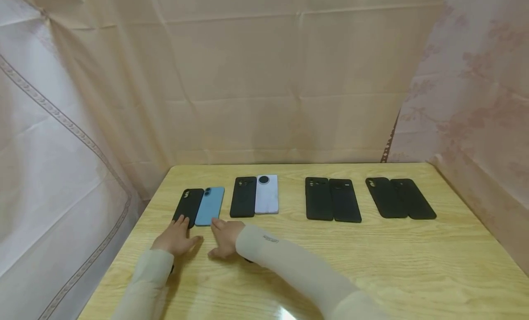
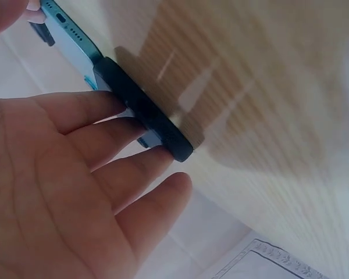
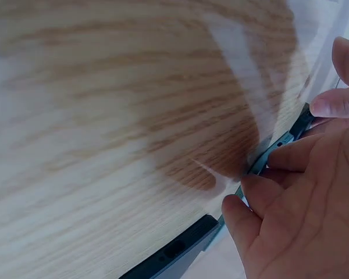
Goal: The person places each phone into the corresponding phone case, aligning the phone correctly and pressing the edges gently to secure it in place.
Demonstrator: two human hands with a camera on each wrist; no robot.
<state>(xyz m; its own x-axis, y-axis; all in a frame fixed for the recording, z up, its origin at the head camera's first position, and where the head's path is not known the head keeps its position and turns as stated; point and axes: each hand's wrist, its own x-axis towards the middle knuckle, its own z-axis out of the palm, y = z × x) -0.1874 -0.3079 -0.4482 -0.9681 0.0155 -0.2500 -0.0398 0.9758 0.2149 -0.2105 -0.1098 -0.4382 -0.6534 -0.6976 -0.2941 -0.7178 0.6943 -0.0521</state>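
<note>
Head view: two hands, both palm-down, pale sleeves [image 1: 285, 260] on both arms. Left hand [image 1: 177, 238] reaches forward, fingers extended, thumb out toward the right hand [image 1: 226, 237]; its fingertips lie on the near end of a black slab [image 1: 189, 201]. Right arm slants across from the right; that hand's fingertips touch the near right corner of the blue phone [image 1: 211, 206], thumb spread off. Neither hand is clamped on anything. Blue phone lies just beyond and between the hands, alongside the black slab. Count: eight slabs, four side-by-side pairs; one blue, one white phone [image 1: 267, 198], six black. The other three pairs lie beyond and to the right of the right hand, on the wooden table [image 1: 372, 269].

Left wrist view: left fingers slightly apart, gently bent, three tips against the black slab's end edge; the blue phone's port end is beside it.

Right wrist view: right fingers close together, slightly bent, tips at the blue phone's edge; one left-hand digit shows near the right thumb. One dark slab near the little finger.
</note>
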